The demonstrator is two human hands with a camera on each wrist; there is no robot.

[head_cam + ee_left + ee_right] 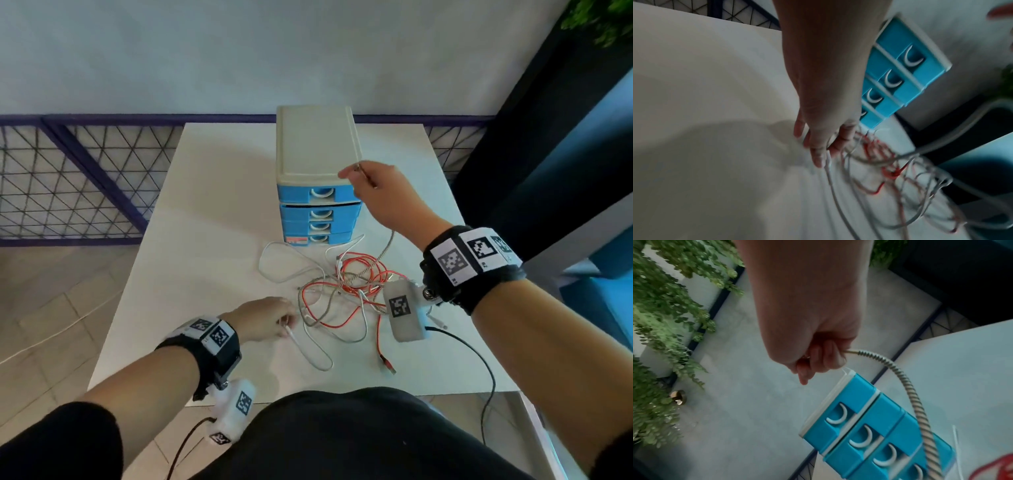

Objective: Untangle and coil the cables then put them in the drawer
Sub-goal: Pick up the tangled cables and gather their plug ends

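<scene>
On the white table [205,240] a tangle of red cable [386,363], white cable [293,337] and braided grey cable [386,248] lies in front of a small drawer unit [317,144] with blue drawers, all closed. My right hand [356,174] is raised beside the unit's top, fist curled round the braided cable's end [900,378], which hangs down to the tangle. My left hand [286,322] is low on the table at the tangle's left edge. Its fingertips [819,160] pinch the white cable's plug end [827,160].
A black lead [479,356] from the wrist camera trails over the table's right front corner. A purple mesh railing [68,178] runs behind and to the left. Dark and blue furniture [582,154] stands at the right. Green plants [663,321] hang on the wall.
</scene>
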